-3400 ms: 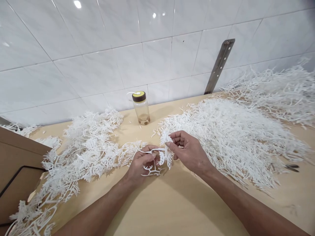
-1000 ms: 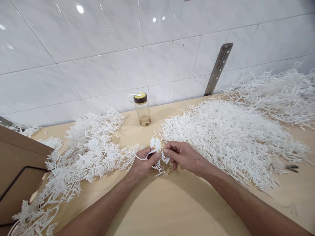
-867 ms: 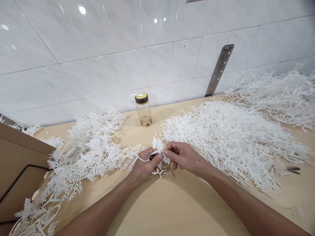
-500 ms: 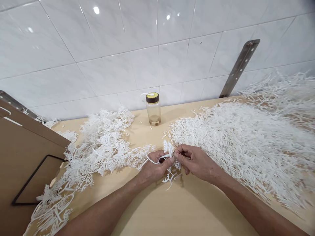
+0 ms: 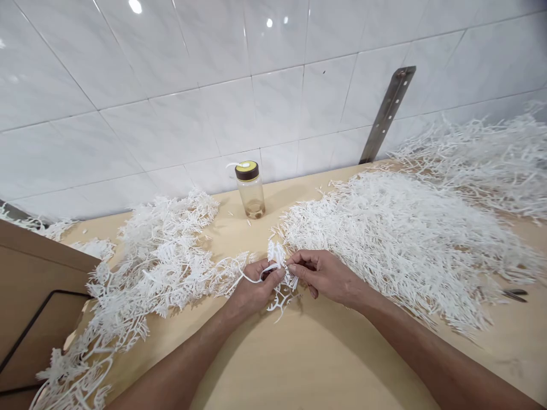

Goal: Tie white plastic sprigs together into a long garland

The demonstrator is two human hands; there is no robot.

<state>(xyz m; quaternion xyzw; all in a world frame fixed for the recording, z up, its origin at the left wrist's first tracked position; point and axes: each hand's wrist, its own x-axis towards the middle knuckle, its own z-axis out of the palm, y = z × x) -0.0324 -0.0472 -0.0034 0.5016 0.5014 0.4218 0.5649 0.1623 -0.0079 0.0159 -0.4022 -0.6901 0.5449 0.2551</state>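
Observation:
Near the middle of the table, my left hand (image 5: pixel 256 282) is closed on a white branched plastic sprig (image 5: pixel 277 253), with its stem looping over the fingers. My right hand (image 5: pixel 318 273) sits just beside it, thumb and forefinger pinched together at the sprig's side. What lies between those right fingertips is too small to make out. Below the hands, thin forked white twigs (image 5: pixel 282 300) hang over the tabletop. A heap of white branched pieces (image 5: pixel 171 256) spreads to the left. On the right lies a larger pile of fine white pieces (image 5: pixel 397 239).
A clear jar (image 5: pixel 252 196) with a dark-rimmed yellow lid stands near the tiled wall (image 5: pixel 179 131). At the left is a cardboard box (image 5: pixel 38 267). A metal bracket (image 5: pixel 387 117) leans up the wall. Dark metal tips of a tool (image 5: pixel 515 294) show at the right.
The view has swung to the right, so everything sits further left and the dark tool tips have come into sight. Both hands keep nearly the same pose at the sprig.

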